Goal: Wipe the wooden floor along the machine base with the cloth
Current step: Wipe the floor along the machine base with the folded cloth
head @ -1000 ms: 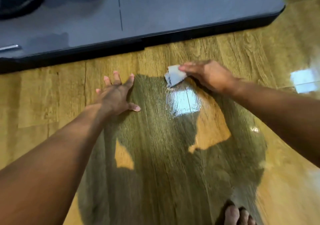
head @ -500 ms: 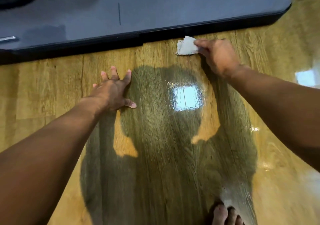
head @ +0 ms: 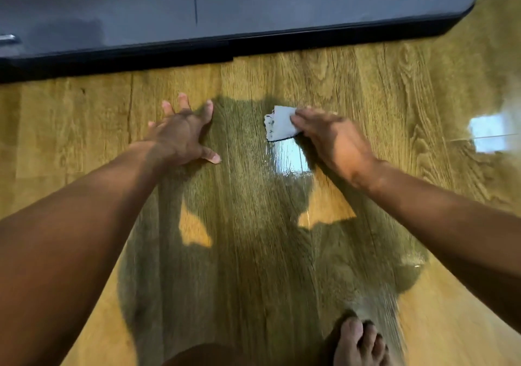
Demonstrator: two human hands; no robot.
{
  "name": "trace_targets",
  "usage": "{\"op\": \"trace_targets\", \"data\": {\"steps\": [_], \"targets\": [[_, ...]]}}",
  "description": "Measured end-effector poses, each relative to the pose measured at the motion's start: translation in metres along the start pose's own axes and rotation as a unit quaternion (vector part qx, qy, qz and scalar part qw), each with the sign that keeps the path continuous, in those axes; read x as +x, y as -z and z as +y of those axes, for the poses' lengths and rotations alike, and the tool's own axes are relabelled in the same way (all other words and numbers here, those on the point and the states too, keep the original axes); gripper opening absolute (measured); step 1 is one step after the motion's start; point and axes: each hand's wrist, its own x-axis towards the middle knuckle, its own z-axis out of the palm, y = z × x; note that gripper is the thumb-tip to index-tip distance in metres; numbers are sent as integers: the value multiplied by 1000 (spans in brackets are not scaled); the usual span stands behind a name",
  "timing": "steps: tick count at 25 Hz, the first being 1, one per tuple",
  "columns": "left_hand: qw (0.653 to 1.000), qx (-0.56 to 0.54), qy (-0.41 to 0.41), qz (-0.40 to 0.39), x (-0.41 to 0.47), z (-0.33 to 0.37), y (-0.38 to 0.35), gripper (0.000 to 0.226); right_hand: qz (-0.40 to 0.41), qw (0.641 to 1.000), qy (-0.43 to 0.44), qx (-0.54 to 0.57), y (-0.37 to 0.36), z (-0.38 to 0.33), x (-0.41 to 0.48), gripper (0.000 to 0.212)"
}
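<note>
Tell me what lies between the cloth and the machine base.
Only bare wooden floor separates the cloth from the machine base, per the head view.

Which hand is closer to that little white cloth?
Right. The right hand holds the cloth, fingers over its right side; the left hand lies flat on the floor, apart, to the cloth's left.
</note>
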Motion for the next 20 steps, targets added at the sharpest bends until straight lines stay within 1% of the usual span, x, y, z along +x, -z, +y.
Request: {"op": "trace_targets", "data": {"steps": [1, 2, 4, 6, 7, 8, 9, 10, 11, 12, 13, 14, 15, 16, 17, 18, 19, 20], "targets": [[1000, 0, 0, -1, -1, 2, 1, 122, -14, 1000, 22, 3, -4, -10, -27, 46], [1000, 0, 0, -4, -2, 3, 3, 122, -22, 998, 63, 3, -11, -18, -59, 49], [1000, 0, 2, -4, -3, 4, 4, 121, -60, 981, 182, 4, -10, -31, -121, 49], [1000, -2, 4, -9, -4, 6, 5, 120, -105, 951, 291, -23, -5, -25, -142, 44], [1000, -3, 3, -11, -5, 7, 6, 120, -103, 947, 303, 0, -1, -23, -133, 42], [1000, -1, 3, -12, -6, 8, 7, 119, -88, 954, 277, 67, -5, -16, -119, 37], [1000, 5, 3, -13, -7, 8, 8, 118, -60, 968, 207, 132, -3, -14, -99, 30], [1000, 14, 6, -15, -10, 8, 9, 117, -30, 981, 148, 123, -4, -16, -80, 27], [1000, 25, 8, -13, -11, 9, 10, 116, -18, 994, 79, 67, -5, -22, -72, 28], [999, 36, 5, -8, -12, 13, 11, 114, 7, 998, 51, 48, -10, -25, -77, 31], [999, 42, -6, -4, -12, 20, 12, 110, 14, 998, 44, 35, -12, -30, -92, 34], [999, 35, -20, -2, -12, 29, 14, 107, 5, 997, 78, 15, -15, -32, -113, 36], [999, 17, -31, -3, -11, 40, 16, 105, -12, 991, 134, 1, -16, -34, -137, 37], [999, -2, -35, -9, -10, 52, 18, 107, -26, 979, 201, -14, -15, -31, -155, 36], [999, -19, -32, -20, -8, 65, 20, 112, -42, 967, 248, -30, -10, -24, -160, 34], [999, -30, -20, -35, -6, 78, 22, 118, -49, 960, 270, -50, -2, -16, -152, 38], [998, -28, -4, -48, -5, 88, 23, 124, -47, 964, 256, -48, 6, -11, -131, 44], [998, -15, 9, -58, -3, 96, 22, 129, -18, 974, 227, -22, 9, -4, -103, 46]]}}
